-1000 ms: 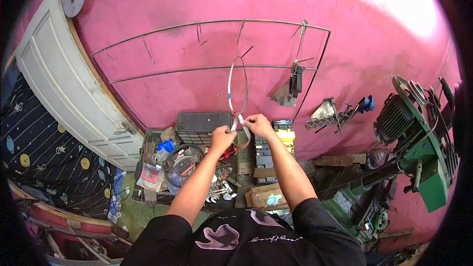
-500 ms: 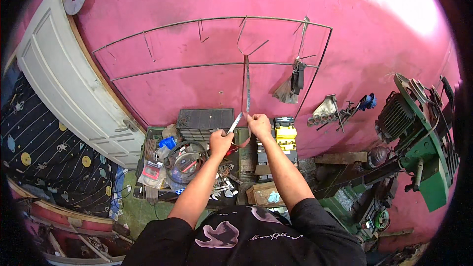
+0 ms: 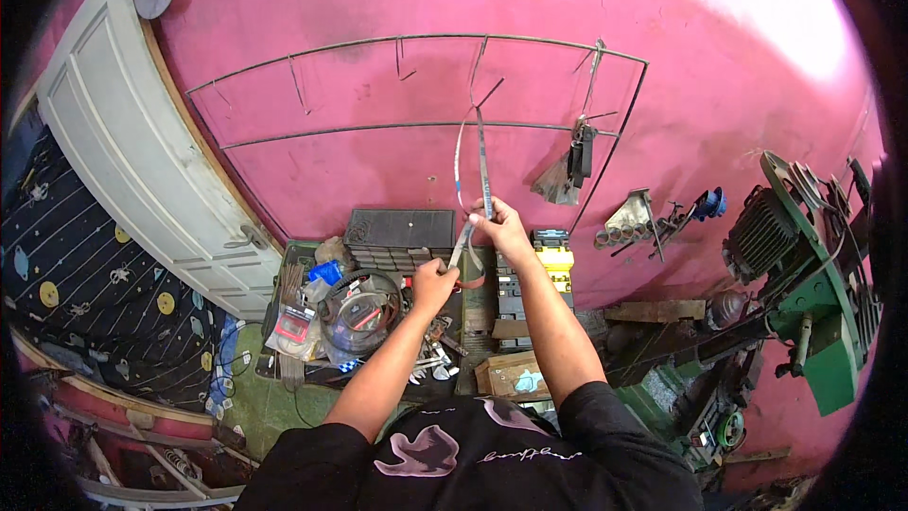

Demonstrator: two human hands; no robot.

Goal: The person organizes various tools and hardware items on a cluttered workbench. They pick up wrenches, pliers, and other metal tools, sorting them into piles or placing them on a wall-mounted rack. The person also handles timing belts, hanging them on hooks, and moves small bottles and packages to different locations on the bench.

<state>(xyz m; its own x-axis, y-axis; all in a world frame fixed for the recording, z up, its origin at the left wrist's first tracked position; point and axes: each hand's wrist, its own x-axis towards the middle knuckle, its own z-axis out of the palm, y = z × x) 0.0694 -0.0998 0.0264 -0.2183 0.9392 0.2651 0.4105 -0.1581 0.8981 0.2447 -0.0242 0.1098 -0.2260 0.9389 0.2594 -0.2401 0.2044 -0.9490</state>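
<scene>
I am looking at a person in a black T-shirt who has both arms stretched out in front of a pink wall. A long, thin, flat band hangs in a narrow loop from a bent wire hook on a dark metal rack. The band runs down from the hook to the two hands. One side of it is pale with a little blue patch.

The right hand is the higher one. Its fingers pinch the band between the thumb and the others. The left hand is lower and a bit to the left, with its fingers closed around a pale part of the same band. A short piece slants between the hands, and a brownish bend of it sticks out just beside the left hand.

Below the hands is a messy table. On it I see a black drawer box, a blue bag, a round coil of hose and some shiny wrenches. To the right is a yellow and black case, with a cardboard box nearer the person. Far right stands a big green machine. A white door leans on the left.
</scene>
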